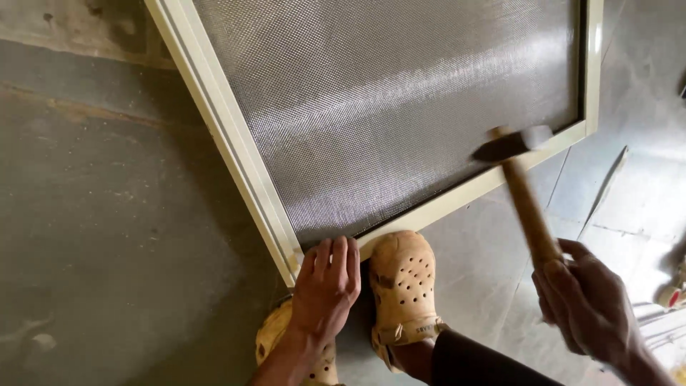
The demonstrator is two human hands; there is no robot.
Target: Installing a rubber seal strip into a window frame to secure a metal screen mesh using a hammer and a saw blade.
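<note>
A cream-coloured metal frame (236, 143) with grey wire mesh (386, 93) lies on the floor. My left hand (327, 286) presses flat on the frame's near corner, fingers together and spread over the edge. My right hand (589, 300) grips the wooden handle of a hammer (527, 200). The hammer's dark head (509, 143) is blurred and sits over the frame's lower rail near the right corner. My foot in a tan clog (404, 286) rests against the rail beside my left hand.
The floor is grey concrete on the left (107, 236) and grey stone slabs on the right (643, 193). A second tan clog (275, 336) shows under my left wrist. Some small objects lie at the right edge (672, 293).
</note>
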